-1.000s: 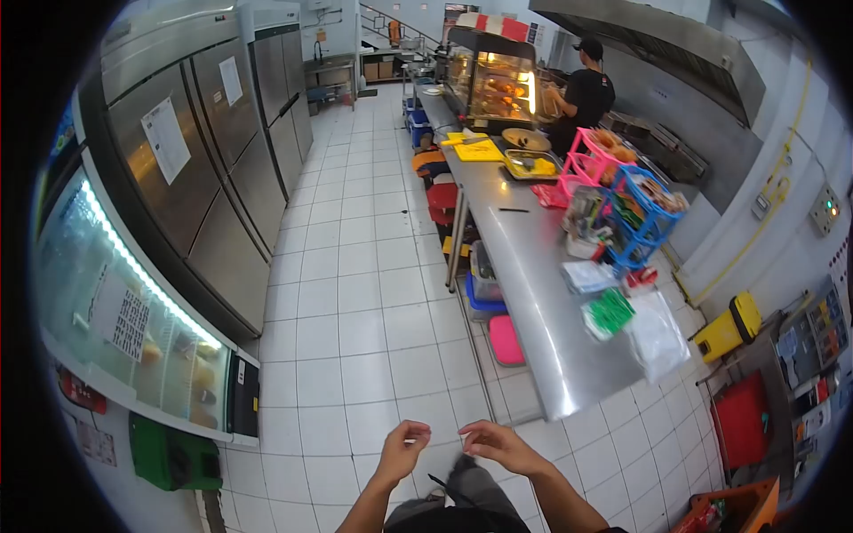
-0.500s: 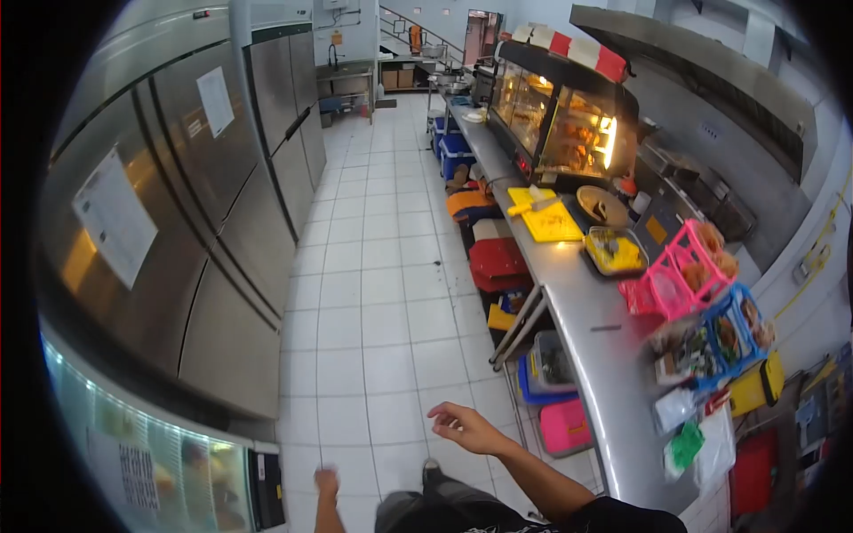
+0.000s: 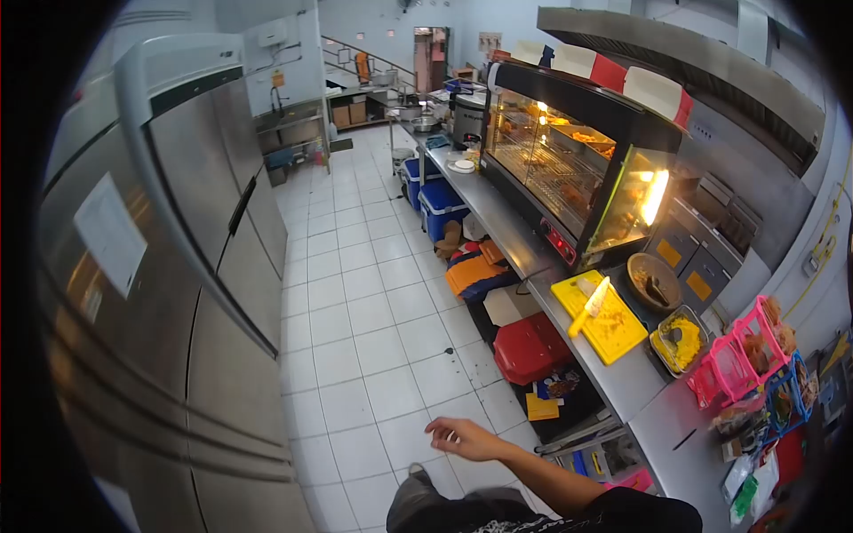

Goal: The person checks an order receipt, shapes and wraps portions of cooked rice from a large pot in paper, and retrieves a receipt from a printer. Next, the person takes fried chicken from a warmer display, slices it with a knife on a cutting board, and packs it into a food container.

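Note:
My right hand [image 3: 462, 439] hangs in the air over the white tiled floor [image 3: 373, 391], its fingers loosely curled and apart with nothing in them. It touches nothing. To its right runs the long steel counter [image 3: 635, 391]. A yellow cutting board [image 3: 613, 338] lies on the counter, and a knife with a yellow handle [image 3: 579, 320] rests across it. Beside the board are a round brown bowl [image 3: 636, 286] and a tray of yellow food [image 3: 680, 342]. My left hand is out of the frame.
A lit glass food warmer [image 3: 569, 160] stands on the counter. Below are a red container [image 3: 529, 349] and blue bins [image 3: 442, 209]. Pink baskets [image 3: 737, 364] sit at the right. Steel refrigerators [image 3: 213, 178] line the left, with a sink [image 3: 289, 129] beyond.
I have moved forward along the aisle, so the food warmer and cutting board appear nearer. My left hand has left the view. My right hand keeps its loose pose.

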Available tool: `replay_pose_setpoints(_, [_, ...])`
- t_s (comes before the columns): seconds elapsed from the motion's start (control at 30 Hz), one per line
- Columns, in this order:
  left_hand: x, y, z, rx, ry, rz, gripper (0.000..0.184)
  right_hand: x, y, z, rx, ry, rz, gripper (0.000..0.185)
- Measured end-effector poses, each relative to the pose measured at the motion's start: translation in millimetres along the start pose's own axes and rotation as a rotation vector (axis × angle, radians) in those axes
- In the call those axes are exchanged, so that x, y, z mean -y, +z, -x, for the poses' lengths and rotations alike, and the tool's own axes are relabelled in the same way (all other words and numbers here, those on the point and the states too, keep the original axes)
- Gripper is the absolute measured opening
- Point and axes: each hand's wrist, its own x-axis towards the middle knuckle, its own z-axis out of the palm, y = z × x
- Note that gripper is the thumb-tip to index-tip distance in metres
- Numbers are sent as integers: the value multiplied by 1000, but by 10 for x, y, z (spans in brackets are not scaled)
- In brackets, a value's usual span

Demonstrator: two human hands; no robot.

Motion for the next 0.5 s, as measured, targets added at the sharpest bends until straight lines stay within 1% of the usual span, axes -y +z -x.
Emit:
replay_pose_setpoints(0.07, [-1559, -247, -403, -54, 241, 2, 12, 51, -480, -436, -162, -14, -21, 31])
replay_pose_setpoints(0.13, [-3356, -400, -750, -87, 575, 61, 12, -3, -1083, -918, -306, -24, -24, 31])
replay_pose_setpoints(0.17, [-4347, -447, -499, -35, 746, 120, 14, -85, -1368, -1140, -362, -11, -31, 32])
replay_pose_setpoints(0.2, [-5266, -375, -244, -3, 923, 267, 20, -200, -1633, -1383, -416, 3, -37, 32])
replay_pose_setpoints(0.23, [-6105, -325, 350, 66, 956, 333, 25, -301, -1926, -1656, -484, 18, -27, 32])
replay_pose_setpoints(0.27, [-6804, -231, 804, 73, 1064, 311, 27, -401, -2223, -1917, -548, 34, -16, 32])
replay_pose_setpoints(0.3, [-7370, -125, 1123, 78, 1172, 289, 29, -525, -2488, -2164, -608, 50, -5, 32])
replay_pose_setpoints(0.33, [-7894, -9, 1334, 115, 1207, 250, 29, -653, -2794, -2458, -650, 40, -13, 35])
replay_pose_setpoints(0.37, [-8388, 138, 1525, 153, 1244, 216, 29, -729, -3164, -2755, -688, 26, -25, 33])
replay_pose_setpoints(0.43, [-9097, 314, 1530, 217, 1263, 103, 30, -850, -3797, -3331, -736, 20, -73, 30])
replay_pose_setpoints(0.5, [-9992, 545, 1444, 291, 1308, -26, 30, -1061, -4701, -4108, -823, -87, 5, 31])
